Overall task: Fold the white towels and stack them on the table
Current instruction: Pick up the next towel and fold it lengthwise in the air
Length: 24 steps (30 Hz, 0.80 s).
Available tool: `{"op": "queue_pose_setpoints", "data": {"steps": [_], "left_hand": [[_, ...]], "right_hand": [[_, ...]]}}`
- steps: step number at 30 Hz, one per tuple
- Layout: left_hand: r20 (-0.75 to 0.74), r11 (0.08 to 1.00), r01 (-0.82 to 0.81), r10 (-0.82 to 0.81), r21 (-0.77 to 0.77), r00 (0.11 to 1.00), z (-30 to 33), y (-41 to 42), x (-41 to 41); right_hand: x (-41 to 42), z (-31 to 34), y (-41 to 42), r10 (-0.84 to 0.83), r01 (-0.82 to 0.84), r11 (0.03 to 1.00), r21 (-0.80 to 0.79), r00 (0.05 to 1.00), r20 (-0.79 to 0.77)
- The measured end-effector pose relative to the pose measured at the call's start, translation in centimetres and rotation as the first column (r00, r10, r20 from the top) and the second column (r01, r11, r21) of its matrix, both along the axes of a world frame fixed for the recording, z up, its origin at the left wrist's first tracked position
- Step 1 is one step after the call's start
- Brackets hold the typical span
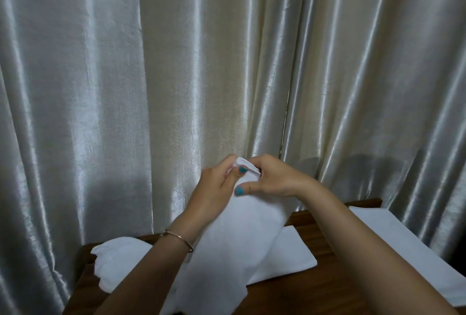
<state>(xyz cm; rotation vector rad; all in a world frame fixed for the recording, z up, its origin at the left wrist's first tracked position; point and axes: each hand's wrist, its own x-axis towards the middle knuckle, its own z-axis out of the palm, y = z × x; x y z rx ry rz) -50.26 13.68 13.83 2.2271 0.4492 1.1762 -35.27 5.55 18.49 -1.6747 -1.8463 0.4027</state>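
Observation:
I hold a white towel (pixel 234 244) up above the dark wooden table (pixel 297 294); it hangs down from my hands to the table. My left hand (pixel 219 186) pinches its top edge between thumb and fingers. My right hand (pixel 272 178) grips the same top edge right beside it, thumb stretched out below. A crumpled white towel (pixel 118 264) lies on the table's left side. A flat folded white towel (pixel 295 256) lies behind the hanging one. Another flat white towel (pixel 413 256) lies at the right, partly under my right forearm.
A shiny pale curtain (pixel 176 75) hangs close behind the table and fills most of the view. The table's back edge (pixel 363 202) meets the curtain. A thin bracelet (pixel 179 238) circles my left wrist.

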Motion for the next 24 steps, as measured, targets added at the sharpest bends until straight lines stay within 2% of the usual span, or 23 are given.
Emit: {"op": "queue_pose_setpoints", "data": {"steps": [2, 4, 6, 8, 13, 16, 21, 24], "left_hand": [[0.069, 0.988, -0.011, 0.022, -0.156, 0.997, 0.1, -0.2, -0.2], [0.184, 0.937, 0.158, -0.104, -0.311, 0.977, -0.2, -0.4, -0.7], [0.307, 0.862, 0.348, -0.241, -0.369, 0.921, -1.3, -0.5, -1.1], [0.315, 0.864, 0.378, -0.276, -0.332, 0.908, -2.8, -0.4, -1.5], [0.054, 0.959, 0.234, -0.228, -0.162, 0.972, -5.9, -0.4, -2.1], [-0.041, 0.97, 0.189, -0.197, -0.153, 0.98, -6.6, -0.5, -1.9], [-0.359, 0.976, 0.195, -0.218, -0.098, 0.908, -8.9, -0.5, -1.5], [-0.382, 0.973, 0.203, -0.229, -0.108, 0.895, -10.6, -0.9, -1.6]], "right_hand": [[0.0, 0.1, 0.2, -0.016, 0.018, 0.997, 0.073, 1.0, -0.023], [0.4, 0.4, 0.2, -0.032, 0.041, 0.989, 0.142, 0.997, -0.069], [0.8, 1.1, 0.0, -0.053, 0.064, 0.98, 0.186, 0.996, -0.067], [1.4, 2.1, -0.4, -0.026, 0.04, 0.977, 0.207, 0.997, -0.072], [2.7, 4.7, -1.7, -0.008, 0.039, 0.968, 0.248, 0.992, -0.127], [2.9, 5.7, -2.4, -0.011, 0.041, 0.966, 0.256, 0.993, -0.119], [4.0, 6.1, -2.9, -0.095, 0.139, 0.936, 0.324, 0.985, -0.147], [5.4, 6.1, -3.3, -0.147, 0.211, 0.911, 0.354, 0.969, -0.198]]}}
